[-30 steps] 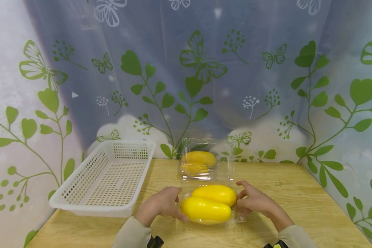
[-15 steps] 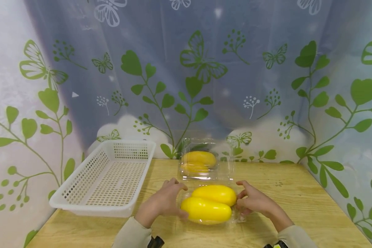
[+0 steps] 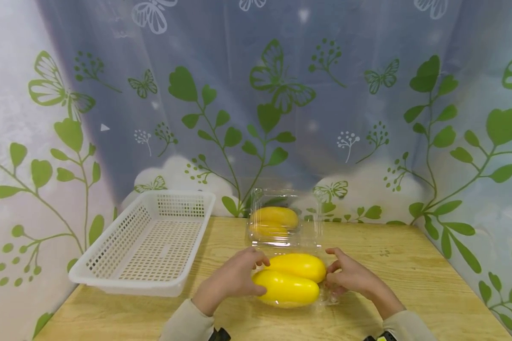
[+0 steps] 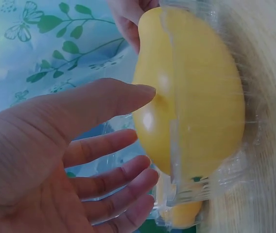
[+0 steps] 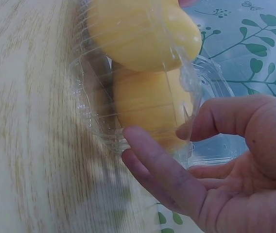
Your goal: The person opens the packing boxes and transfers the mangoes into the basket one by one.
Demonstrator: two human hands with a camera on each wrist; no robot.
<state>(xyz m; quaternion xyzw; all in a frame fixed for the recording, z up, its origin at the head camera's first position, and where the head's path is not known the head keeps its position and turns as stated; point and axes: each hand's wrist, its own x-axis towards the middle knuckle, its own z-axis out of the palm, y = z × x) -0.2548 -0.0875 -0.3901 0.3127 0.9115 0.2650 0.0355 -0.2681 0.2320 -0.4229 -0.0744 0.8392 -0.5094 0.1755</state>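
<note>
Two glossy yellow mangoes, the front mango (image 3: 288, 290) and the back mango (image 3: 300, 266), lie side by side in a clear plastic container (image 3: 332, 298). My left hand (image 3: 232, 279) is at their left ends; its fingers are spread, and the thumb tip lies right at the front mango's surface in the left wrist view. At the container's right side, my right hand (image 3: 352, 277) pinches the wall, thumb at the rim and fingers outside, as the right wrist view shows. The container's left wall is partly hidden behind the left hand in the head view.
Behind the mangoes stands more clear plastic (image 3: 311, 227), with duller yellow shapes (image 3: 277, 218) showing through it. A white perforated basket (image 3: 183, 267) sits at the left of the wooden table (image 3: 392, 265). A patterned curtain (image 3: 222, 47) hangs along the back.
My left hand has lifted from the container's left edge and moved right, over the mangoes' left ends. The right hand keeps its place. The head view has shifted slightly.
</note>
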